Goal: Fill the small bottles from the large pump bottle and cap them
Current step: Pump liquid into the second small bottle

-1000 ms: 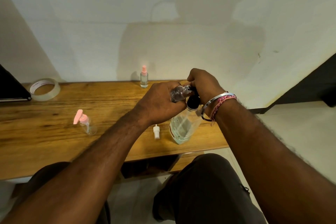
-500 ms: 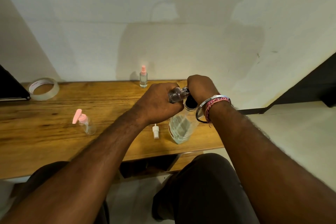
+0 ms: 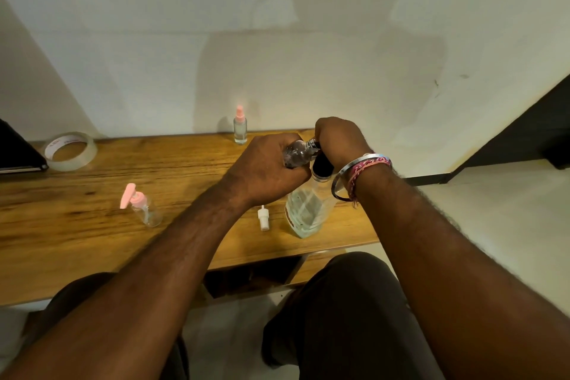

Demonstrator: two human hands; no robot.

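The large clear pump bottle (image 3: 307, 213) stands near the front right of the wooden table (image 3: 77, 225), about a third full, with a black collar. My right hand (image 3: 337, 140) is curled over its pump head, which is hidden. My left hand (image 3: 265, 168) grips a small clear bottle (image 3: 297, 156), tilted with its mouth toward the pump. A loose white spray cap (image 3: 263, 219) lies on the table just left of the large bottle. A small bottle with a pink pump (image 3: 140, 205) lies toward the left. A small pink-capped spray bottle (image 3: 240, 126) stands at the back by the wall.
A roll of clear tape (image 3: 69, 151) sits at the back left beside a dark flat object (image 3: 18, 151) at the left edge. The white wall rises right behind the table. My knees are under the front edge; the floor lies off to the right.
Both hands have stayed at the pump. My right hand dipped a little half a second ago and sits slightly higher now; the small bottle stays at the spout.
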